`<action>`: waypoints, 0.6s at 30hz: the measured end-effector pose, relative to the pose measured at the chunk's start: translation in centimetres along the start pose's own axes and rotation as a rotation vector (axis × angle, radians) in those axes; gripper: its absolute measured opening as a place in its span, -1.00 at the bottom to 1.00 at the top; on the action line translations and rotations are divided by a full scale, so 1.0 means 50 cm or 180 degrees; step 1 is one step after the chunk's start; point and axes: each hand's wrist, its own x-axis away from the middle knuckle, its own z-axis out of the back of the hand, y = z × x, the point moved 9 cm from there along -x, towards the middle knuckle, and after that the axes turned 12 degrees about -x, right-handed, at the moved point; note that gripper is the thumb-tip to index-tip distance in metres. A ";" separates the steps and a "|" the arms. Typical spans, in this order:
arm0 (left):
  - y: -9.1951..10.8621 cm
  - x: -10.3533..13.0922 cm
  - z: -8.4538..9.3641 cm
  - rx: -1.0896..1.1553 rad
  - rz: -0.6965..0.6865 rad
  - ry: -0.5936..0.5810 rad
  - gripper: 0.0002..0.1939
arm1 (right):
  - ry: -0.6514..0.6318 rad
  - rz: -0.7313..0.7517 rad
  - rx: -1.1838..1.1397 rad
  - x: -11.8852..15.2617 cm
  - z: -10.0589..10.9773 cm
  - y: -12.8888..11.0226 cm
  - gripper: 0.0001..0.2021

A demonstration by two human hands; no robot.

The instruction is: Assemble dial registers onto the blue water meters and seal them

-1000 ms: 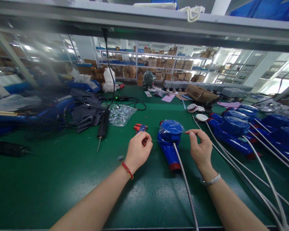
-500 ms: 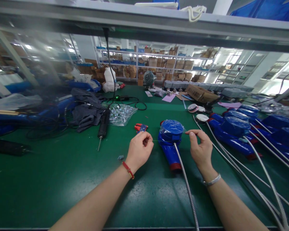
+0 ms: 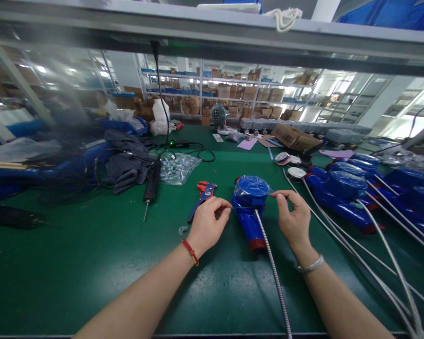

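Observation:
A blue water meter [image 3: 249, 221] with clear film over its round top and a red threaded end stands in front of me. A ribbed metal hose [image 3: 272, 263] runs from it toward the bench's front edge. On its left, my left hand [image 3: 210, 221] pinches a thin wire [image 3: 238, 207] that stretches across to the meter's side. Close to the meter's right side, my right hand [image 3: 295, 216] has thumb and forefinger pressed together by the film's edge; what they hold is too small to make out. Blue-and-red pliers [image 3: 205, 190] lie beyond my left hand, partly covered by it.
An electric screwdriver [image 3: 151, 186] lies left of the pliers, near a plastic bag of small parts [image 3: 178, 167]. More blue meters [image 3: 346, 188] with long hoses crowd the right side. Wire spools [image 3: 282, 158] and an open cardboard box [image 3: 297, 137] sit farther back.
My left hand has moved slightly right, closer to the meter, with the wire still pinched. More of the pliers now shows. The right hand has barely shifted.

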 end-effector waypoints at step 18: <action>0.039 0.020 -0.066 0.0775 -0.0068 0.0036 -0.78 | -0.1675 0.0347 0.0493 0.004 -0.058 -0.021 -0.87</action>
